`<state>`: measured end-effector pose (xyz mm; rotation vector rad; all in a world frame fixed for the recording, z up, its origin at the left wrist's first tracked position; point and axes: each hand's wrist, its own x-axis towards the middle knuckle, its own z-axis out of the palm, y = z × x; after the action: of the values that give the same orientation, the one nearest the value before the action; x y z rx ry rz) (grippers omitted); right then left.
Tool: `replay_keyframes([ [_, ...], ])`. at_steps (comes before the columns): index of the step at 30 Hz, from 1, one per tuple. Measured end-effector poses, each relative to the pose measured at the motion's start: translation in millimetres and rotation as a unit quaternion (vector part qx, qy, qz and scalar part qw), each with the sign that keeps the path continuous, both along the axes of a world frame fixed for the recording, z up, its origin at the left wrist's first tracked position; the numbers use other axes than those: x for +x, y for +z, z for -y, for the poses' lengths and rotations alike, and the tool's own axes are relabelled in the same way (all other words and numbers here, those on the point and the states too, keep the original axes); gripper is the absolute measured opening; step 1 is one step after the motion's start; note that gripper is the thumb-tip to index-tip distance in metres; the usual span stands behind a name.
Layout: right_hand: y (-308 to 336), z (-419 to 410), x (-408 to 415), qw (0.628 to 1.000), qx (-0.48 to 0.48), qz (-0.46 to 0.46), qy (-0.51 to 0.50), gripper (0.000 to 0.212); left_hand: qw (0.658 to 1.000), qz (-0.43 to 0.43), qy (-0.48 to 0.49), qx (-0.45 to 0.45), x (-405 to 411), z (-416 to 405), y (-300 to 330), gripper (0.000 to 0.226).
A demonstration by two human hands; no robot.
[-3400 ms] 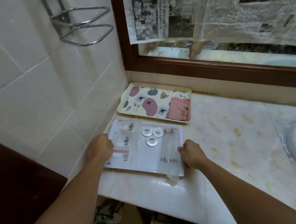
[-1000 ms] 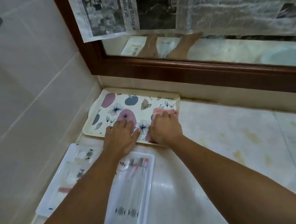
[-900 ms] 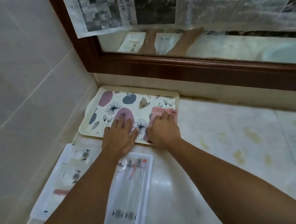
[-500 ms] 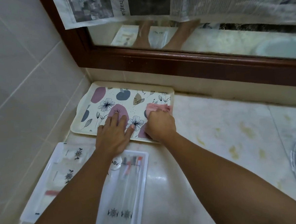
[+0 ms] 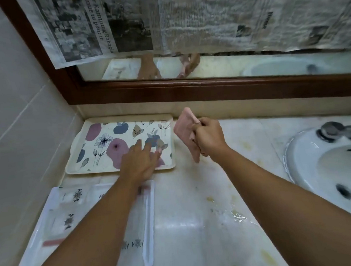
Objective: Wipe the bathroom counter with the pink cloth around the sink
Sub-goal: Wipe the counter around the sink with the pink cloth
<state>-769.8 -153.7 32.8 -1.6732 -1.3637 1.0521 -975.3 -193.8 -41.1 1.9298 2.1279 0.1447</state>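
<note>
My right hand point(image 5: 209, 137) grips the folded pink cloth point(image 5: 183, 128) and holds it in the air just right of the floral tray point(image 5: 100, 142), above the marble counter point(image 5: 197, 214). The cloth hangs tilted, one end up near the back wall. My left hand point(image 5: 140, 162) lies flat with straight fingers on the tray's front right part. The white sink point(image 5: 334, 163) is set into the counter at the right, with its chrome tap point(image 5: 340, 130) at the back.
A white tray of wrapped toiletries point(image 5: 77, 222) lies at the front left, under my left forearm. Tiled wall stands on the left. A wood-framed mirror point(image 5: 188, 90) covered with newspaper runs along the back. Yellowish stains and water drops point(image 5: 238, 217) mark the counter.
My right hand has lifted the pink cloth off the floral tray and carried it to the right. My left hand stays flat on the tray. The view has swung right, showing the sink.
</note>
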Motion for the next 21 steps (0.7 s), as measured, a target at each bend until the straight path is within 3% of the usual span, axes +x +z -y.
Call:
replay_keyframes([
  [4, 10, 14, 66, 0.999, 0.015, 0.028, -0.044, 0.024, 0.998, 0.039, -0.044, -0.002, 51, 0, 13, 0.063],
  [9, -4, 1, 144, 0.985, 0.050, 0.148, -0.071, 0.025, 0.998, 0.013, -0.058, -0.011, 90, -15, 7, 0.067],
  [13, -35, -10, 158, 0.964, 0.067, 0.250, 0.068, 0.029, 0.999, -0.016, -0.036, -0.002, 100, -29, -8, 0.067],
  [16, -61, -17, 156, 0.922, 0.129, 0.327, 0.164, 0.025, 0.999, -0.027, -0.016, 0.003, 96, -34, -23, 0.072],
  [21, -114, -39, 167, 0.847, 0.041, 0.477, 0.232, 0.071, 1.000, -0.014, 0.005, -0.006, 92, -32, -36, 0.079],
])
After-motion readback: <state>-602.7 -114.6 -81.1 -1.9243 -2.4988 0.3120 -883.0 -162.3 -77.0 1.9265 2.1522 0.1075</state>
